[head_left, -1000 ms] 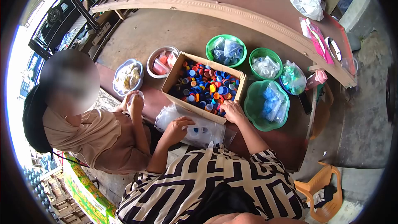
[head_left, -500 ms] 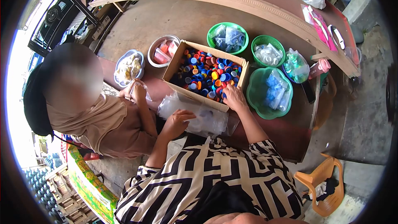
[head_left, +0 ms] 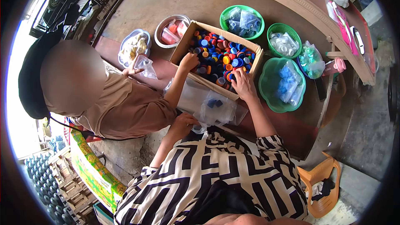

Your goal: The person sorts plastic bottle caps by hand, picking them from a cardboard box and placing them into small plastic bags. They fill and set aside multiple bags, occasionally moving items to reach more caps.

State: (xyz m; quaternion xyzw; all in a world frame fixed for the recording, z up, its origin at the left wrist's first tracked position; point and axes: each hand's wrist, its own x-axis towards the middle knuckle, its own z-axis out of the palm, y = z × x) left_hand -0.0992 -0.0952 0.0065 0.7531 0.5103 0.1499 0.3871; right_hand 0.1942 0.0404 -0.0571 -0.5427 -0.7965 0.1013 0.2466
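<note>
An open cardboard box holds many loose plastic bottle caps in blue, red, orange and yellow. My right hand reaches over its near right side, fingers curled down among the caps; what the fingertips hold is hidden. My left hand is near my lap, its fingers closed at the edge of a clear plastic bag. Several flat clear bags lie in front of the box, and a few dark blue caps show in the plastic there.
A co-worker's hand reaches into the box's left side; their other hand holds a clear bag. Around the box stand a green basin, green baskets, a metal bowl and a white-blue basket, all with bagged items.
My left hand has drawn back from the flat bags toward my lap. My right hand stays at the caps. The co-worker's one hand has moved into the box. The view has shifted.
</note>
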